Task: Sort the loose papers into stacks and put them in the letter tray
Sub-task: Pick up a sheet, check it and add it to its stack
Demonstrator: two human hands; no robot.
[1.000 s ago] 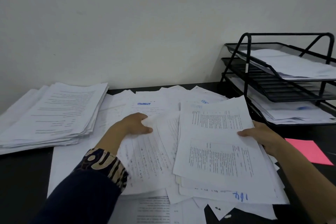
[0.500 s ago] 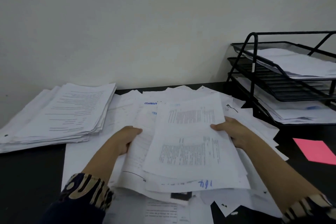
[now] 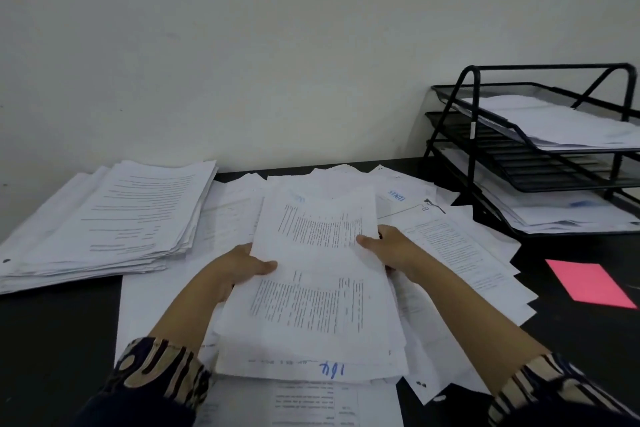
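Note:
I hold a bundle of printed sheets [image 3: 315,291] over the middle of the black desk. My left hand [image 3: 239,270] grips its left edge, thumb on top. My right hand [image 3: 388,250] grips its right edge. Loose papers [image 3: 460,253] lie spread underneath and to the right. A thick sorted stack [image 3: 104,218] sits at the left by the wall. The black three-tier letter tray [image 3: 519,135] stands at the back right, with paper in its top and bottom tiers; the middle tier looks bare.
A pink sheet [image 3: 588,282] lies flat on the desk to the right, in front of the tray. A pale wall runs along the back edge of the desk [image 3: 52,340]. More printed sheets reach the near edge below the bundle.
My right hand has carried the bundle leftward to the centre. My left hand has left the papers on the desk and taken hold of the bundle's left edge.

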